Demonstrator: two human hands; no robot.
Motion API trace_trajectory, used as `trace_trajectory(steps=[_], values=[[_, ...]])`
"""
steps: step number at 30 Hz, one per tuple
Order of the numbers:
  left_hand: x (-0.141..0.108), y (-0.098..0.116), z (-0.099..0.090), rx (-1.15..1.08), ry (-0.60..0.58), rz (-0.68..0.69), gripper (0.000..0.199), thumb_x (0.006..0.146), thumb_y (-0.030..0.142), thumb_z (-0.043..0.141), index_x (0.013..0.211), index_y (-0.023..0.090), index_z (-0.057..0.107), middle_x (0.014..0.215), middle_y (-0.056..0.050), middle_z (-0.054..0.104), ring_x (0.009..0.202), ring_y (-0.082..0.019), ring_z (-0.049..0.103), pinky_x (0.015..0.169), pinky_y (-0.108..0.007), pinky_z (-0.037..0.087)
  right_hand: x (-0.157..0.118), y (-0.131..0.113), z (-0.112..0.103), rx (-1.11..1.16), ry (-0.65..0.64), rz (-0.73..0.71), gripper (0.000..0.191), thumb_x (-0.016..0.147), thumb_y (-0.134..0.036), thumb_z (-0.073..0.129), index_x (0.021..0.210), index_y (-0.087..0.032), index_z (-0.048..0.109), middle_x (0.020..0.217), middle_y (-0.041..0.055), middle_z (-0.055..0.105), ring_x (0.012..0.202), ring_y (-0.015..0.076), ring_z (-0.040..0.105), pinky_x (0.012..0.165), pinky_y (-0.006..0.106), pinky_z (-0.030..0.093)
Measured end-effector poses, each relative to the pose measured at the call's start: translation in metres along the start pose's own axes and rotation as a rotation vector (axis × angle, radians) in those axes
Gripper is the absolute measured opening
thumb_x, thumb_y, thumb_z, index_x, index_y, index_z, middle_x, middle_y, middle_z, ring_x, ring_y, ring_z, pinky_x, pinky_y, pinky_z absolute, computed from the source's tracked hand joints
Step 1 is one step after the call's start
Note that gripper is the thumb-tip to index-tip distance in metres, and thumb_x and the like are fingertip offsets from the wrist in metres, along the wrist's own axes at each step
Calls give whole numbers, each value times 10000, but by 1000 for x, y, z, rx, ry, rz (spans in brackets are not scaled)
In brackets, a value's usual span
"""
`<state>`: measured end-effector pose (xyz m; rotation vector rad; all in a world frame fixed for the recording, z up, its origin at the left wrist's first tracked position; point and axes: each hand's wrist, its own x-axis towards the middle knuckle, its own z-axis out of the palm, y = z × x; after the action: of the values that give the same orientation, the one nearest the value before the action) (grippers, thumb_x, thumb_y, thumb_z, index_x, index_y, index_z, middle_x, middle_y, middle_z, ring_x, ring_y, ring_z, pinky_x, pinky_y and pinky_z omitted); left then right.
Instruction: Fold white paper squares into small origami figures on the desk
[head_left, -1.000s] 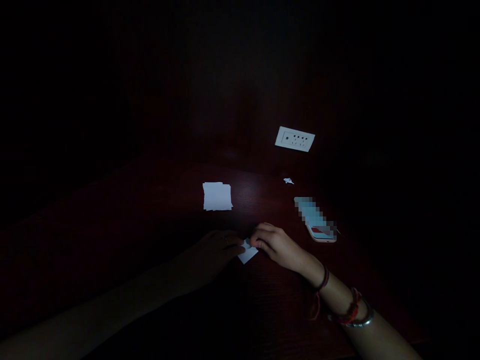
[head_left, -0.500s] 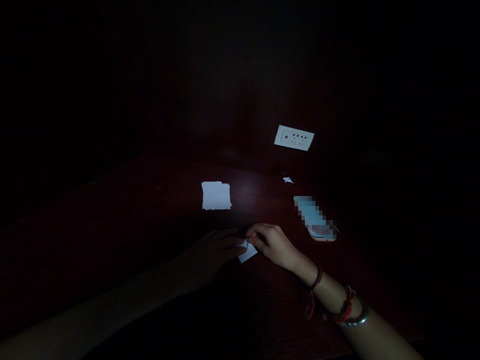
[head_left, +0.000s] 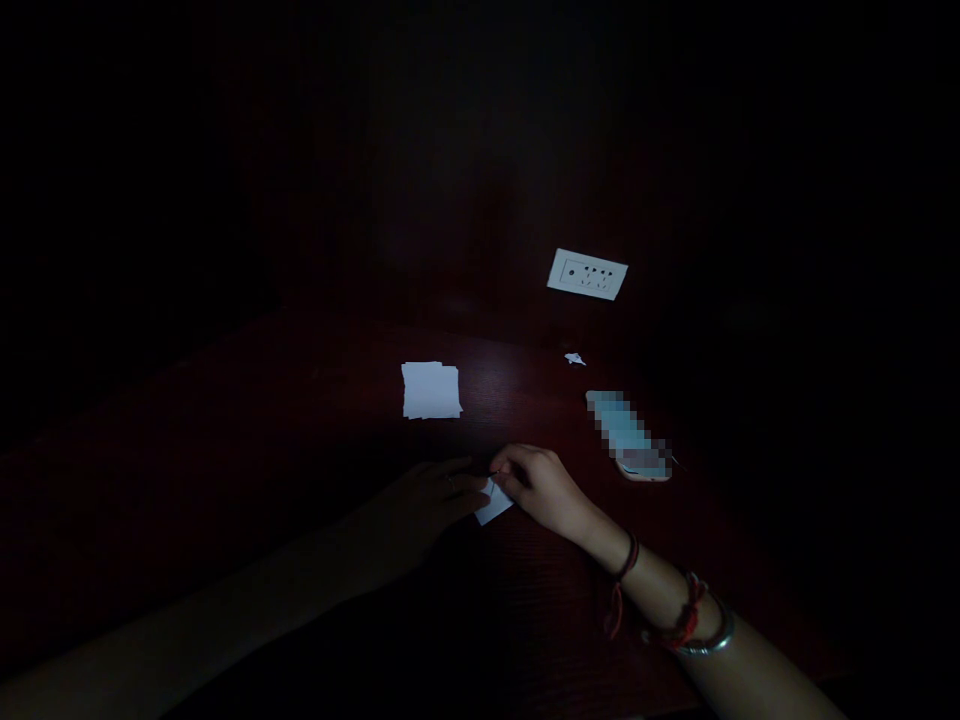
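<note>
A small white paper (head_left: 495, 505) lies on the dark red table between my hands, partly covered by fingers. My left hand (head_left: 442, 490), in shadow with a ring on one finger, rests with fingers stretched out over the paper's left side. My right hand (head_left: 538, 485) is closed in a pinch at the paper's upper edge. A small dark thing shows at its fingertips, too small to make out. Beyond the hands lies a stack of white square papers (head_left: 431, 390) with uneven edges.
A phone (head_left: 630, 437) with a blurred screen lies to the right of my right hand. Behind it sits a crumpled white scrap (head_left: 575, 359). A white socket plate (head_left: 587, 274) is on the back wall. The surroundings are very dark.
</note>
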<state>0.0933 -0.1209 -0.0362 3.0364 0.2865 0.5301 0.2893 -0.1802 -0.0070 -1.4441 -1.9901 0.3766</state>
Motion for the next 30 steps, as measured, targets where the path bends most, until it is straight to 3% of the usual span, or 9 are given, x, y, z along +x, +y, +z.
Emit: trace_trajectory(steps=[17,26,30], values=[[3,6,-5,-1,-54,-32,543,738,49,407,1236,259,358,1273,-7,404,1195,-207,294,933,-397,268,1,5,1,3,-19,7,131,733,-62,464,787,-148,547,690,-5,544,615,88,491,564,179,362],[2,8,-3,-24,-25,-36,508,750,50,394,1227,224,376,1265,-25,412,1191,-200,301,943,-376,264,3,3,2,-9,-9,59,105,725,-75,478,745,-140,558,680,-1,545,607,84,486,553,176,355],[3,8,-2,-4,-72,-48,496,757,62,396,1226,225,374,1282,-13,391,1195,-199,291,944,-373,256,4,4,3,-16,12,61,91,724,-86,490,727,-141,563,680,-3,548,616,85,488,563,178,356]])
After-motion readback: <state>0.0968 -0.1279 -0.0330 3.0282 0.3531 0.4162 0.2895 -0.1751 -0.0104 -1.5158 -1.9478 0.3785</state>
